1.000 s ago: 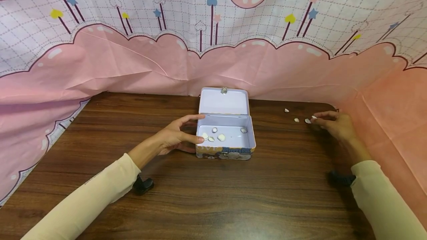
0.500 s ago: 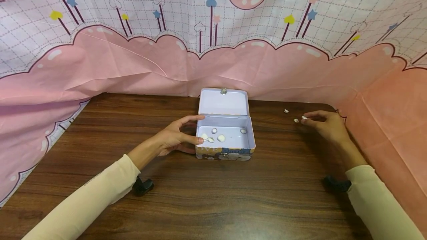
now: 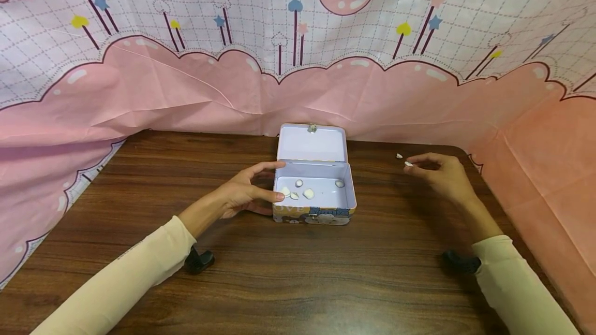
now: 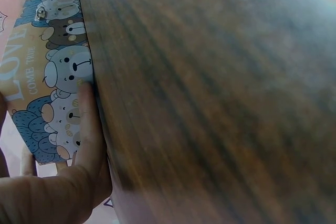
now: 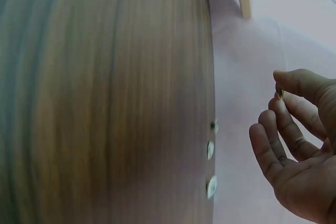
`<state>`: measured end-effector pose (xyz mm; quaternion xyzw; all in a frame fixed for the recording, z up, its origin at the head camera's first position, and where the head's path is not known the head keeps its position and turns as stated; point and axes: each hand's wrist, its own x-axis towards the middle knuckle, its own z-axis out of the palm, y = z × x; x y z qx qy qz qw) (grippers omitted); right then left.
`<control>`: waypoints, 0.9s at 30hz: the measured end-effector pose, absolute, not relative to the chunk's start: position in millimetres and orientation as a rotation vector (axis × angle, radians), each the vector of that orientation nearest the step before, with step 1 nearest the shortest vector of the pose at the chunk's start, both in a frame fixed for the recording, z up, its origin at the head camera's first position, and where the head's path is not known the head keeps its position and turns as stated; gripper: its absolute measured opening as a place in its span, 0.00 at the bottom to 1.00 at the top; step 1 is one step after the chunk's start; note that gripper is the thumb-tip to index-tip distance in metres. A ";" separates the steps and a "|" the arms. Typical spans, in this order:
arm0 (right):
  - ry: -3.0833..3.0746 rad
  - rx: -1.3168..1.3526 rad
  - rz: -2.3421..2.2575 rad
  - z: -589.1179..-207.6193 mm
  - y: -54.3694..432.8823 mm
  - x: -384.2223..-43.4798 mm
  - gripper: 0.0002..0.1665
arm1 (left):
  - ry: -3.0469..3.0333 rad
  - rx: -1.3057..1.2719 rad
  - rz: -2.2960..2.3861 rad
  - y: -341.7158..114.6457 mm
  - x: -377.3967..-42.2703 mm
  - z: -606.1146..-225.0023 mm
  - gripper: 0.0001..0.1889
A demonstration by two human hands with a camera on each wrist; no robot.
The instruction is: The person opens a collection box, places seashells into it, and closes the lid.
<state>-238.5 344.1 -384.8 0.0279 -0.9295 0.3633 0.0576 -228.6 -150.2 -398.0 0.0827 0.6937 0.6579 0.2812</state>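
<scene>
A small tin lunchbox (image 3: 313,214) with bear pictures and a lilac inside stands open on the table. My left hand (image 3: 247,190) grips it at the left side, thumb over the front rim; in the left wrist view a finger lies along its printed face (image 4: 68,66). Several pale seashells (image 3: 309,193) lie inside. To the right of the tin, my right hand (image 3: 440,172) pinches a small white seashell (image 3: 408,164) between thumb and fingertips. A loose seashell (image 3: 399,156) lies just beyond it. Three loose shells (image 5: 211,187) show in the right wrist view.
The dark wood table (image 3: 298,278) runs back to a pink patterned cloth (image 3: 195,91) hung behind it and at both sides. The tin's raised lid (image 3: 313,141) stands close to that cloth. Black straps (image 3: 199,261) hang below the forearms.
My right hand has moved left with the pinched seashell, over where other shells lay, so those are now hidden in the head view. My left hand and the tin have stayed put.
</scene>
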 end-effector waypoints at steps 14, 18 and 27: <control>-2.771 0.291 1.160 -373.7 296.2 -228.7 0.19 | 1.861 0.225 1.763 -149.9 -228.1 -397.8 0.47; -2.756 0.329 1.182 -371.3 282.7 -227.6 0.18 | 1.864 0.224 1.759 -150.0 -228.4 -398.2 0.47; -2.752 0.430 1.227 -369.9 255.3 -229.6 0.16 | 1.864 0.218 1.756 -150.3 -231.6 -401.5 0.48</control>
